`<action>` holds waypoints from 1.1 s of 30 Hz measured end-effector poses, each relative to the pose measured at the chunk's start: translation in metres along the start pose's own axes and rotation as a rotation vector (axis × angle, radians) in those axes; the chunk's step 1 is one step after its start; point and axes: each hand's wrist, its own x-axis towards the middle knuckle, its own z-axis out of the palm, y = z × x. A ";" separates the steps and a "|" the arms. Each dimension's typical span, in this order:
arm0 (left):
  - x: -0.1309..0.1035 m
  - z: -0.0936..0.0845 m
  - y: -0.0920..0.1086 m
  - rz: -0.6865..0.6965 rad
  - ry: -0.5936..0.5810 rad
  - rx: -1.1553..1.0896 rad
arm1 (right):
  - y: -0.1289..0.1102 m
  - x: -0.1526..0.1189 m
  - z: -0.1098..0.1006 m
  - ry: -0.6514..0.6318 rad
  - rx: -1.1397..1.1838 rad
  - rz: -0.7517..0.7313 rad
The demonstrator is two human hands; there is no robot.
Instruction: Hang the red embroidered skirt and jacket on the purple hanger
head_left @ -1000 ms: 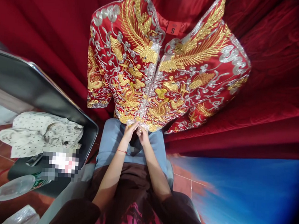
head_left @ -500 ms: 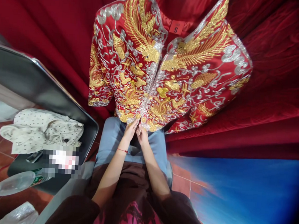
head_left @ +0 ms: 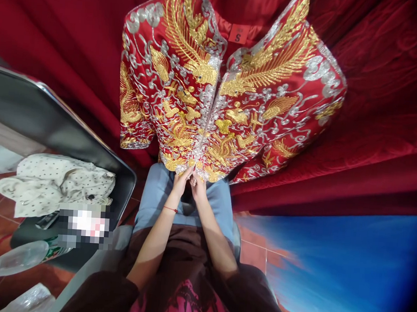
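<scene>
A red jacket [head_left: 229, 96] thick with gold and silver embroidery hangs in front of me against red cloth, a size tag "S" at its collar. My left hand [head_left: 180, 181] and my right hand [head_left: 198, 187] meet at the bottom of its front opening, just above my knees in blue trousers. The fingers of both hands pinch the hem where the two front edges come together. A thin red cord circles my left wrist. What lies between the fingertips is too small to make out.
A dark metal chair [head_left: 54, 132] stands at my left with a white dotted cloth [head_left: 56, 184] on its seat. A plastic bottle [head_left: 14, 259] lies by it on the tiled floor. Red velvet drapes [head_left: 373, 114] fill the back and right; a blue sheet [head_left: 335, 272] lies lower right.
The hands stay pinched at the jacket's hem with only small finger movements. The view swayed a little, so the jacket shifted right, then back left and up.
</scene>
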 end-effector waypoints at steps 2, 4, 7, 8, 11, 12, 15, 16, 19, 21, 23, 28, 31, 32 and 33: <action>0.000 0.001 -0.004 0.063 0.034 0.051 | -0.003 0.001 0.000 0.033 0.021 -0.012; -0.001 0.004 -0.007 0.105 0.040 0.089 | -0.006 0.001 0.000 0.067 0.033 -0.012; 0.000 0.009 -0.006 0.115 0.015 0.141 | -0.009 0.003 0.001 0.105 0.004 0.026; 0.001 0.010 -0.004 0.105 0.009 0.166 | -0.010 0.003 0.001 0.106 -0.018 0.053; 0.005 0.005 0.001 0.059 -0.003 0.237 | -0.017 0.006 -0.004 0.043 -0.119 0.185; 0.005 0.002 0.003 0.047 -0.009 0.250 | -0.021 0.007 -0.008 -0.003 -0.166 0.247; 0.007 -0.008 0.008 0.036 -0.019 0.266 | -0.036 0.007 -0.025 -0.173 -0.344 0.457; 0.007 -0.010 0.009 0.037 -0.021 0.261 | -0.042 0.006 -0.031 -0.228 -0.403 0.519; 0.006 -0.014 0.007 0.053 -0.043 0.218 | -0.054 0.001 -0.042 -0.345 -0.542 0.587; 0.006 -0.014 0.005 0.037 -0.077 0.179 | -0.059 0.000 -0.041 -0.358 -0.589 0.515; 0.006 -0.013 0.002 -0.005 -0.109 0.149 | -0.060 0.001 -0.036 -0.303 -0.604 0.385; 0.002 -0.015 -0.004 -0.065 -0.156 0.122 | -0.060 0.005 -0.027 -0.171 -0.582 0.136; 0.000 -0.020 -0.004 -0.078 -0.162 0.131 | -0.060 0.005 -0.026 -0.193 -0.578 0.102; -0.001 -0.021 -0.004 -0.082 -0.163 0.136 | -0.060 0.005 -0.026 -0.200 -0.577 0.097; -0.001 -0.022 -0.004 -0.085 -0.163 0.140 | -0.059 0.006 -0.025 -0.200 -0.574 0.090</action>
